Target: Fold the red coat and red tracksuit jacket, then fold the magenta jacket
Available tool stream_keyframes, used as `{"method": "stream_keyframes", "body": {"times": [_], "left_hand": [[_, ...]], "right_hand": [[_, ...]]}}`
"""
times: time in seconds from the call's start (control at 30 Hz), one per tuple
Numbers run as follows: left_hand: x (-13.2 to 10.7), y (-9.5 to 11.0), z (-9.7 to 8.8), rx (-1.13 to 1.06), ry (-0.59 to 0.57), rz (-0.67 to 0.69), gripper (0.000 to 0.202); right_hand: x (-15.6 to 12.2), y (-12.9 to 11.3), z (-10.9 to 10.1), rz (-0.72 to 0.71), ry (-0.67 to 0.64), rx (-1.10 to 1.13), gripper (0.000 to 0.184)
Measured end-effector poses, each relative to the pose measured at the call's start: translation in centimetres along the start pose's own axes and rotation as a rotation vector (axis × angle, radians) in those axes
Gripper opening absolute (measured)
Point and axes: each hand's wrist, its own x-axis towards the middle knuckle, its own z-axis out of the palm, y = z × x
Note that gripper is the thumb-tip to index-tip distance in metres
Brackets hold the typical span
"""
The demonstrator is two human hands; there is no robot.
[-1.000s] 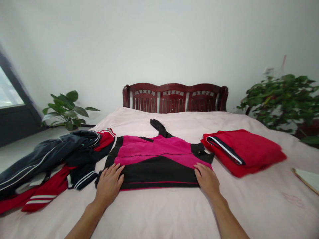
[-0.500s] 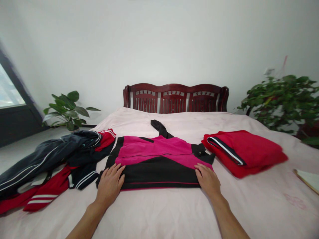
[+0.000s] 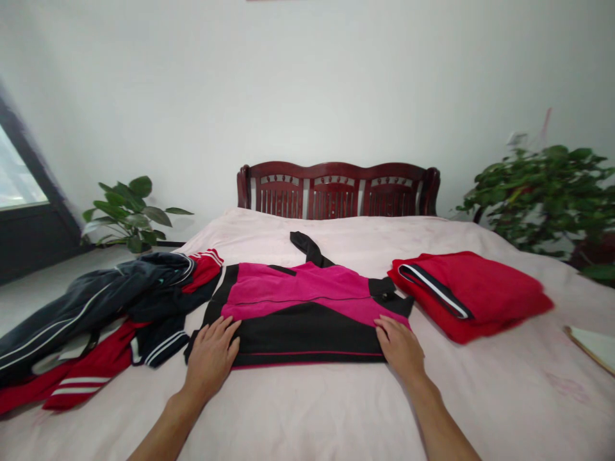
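Observation:
A pink and black jacket [image 3: 302, 307] lies folded flat on the pale pink bed sheet [image 3: 307, 410] in front of me. My left hand [image 3: 210, 357] rests flat on its near left corner, fingers spread. Flat on the near right corner lies my right hand [image 3: 400, 346], fingers stretched out. Neither hand grips anything. A black sleeve or hood end sticks out behind the jacket towards the headboard.
A loose heap of dark and red striped clothes [image 3: 96, 314] lies at the left. A folded red garment [image 3: 471, 291] sits at the right. A white book edge [image 3: 593, 346] shows far right. Behind are a dark wooden headboard [image 3: 336, 189] and potted plants [image 3: 542, 192] on both sides.

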Motion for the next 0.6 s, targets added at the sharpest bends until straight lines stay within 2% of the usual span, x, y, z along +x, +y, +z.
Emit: {"method": "stream_keyframes", "body": {"times": [0.6], "left_hand": [[-0.01, -0.03, -0.04, 0.003, 0.005, 0.001, 0.04]], "right_hand": [[-0.01, 0.08, 0.13, 0.004, -0.005, -0.023, 0.035]]}}
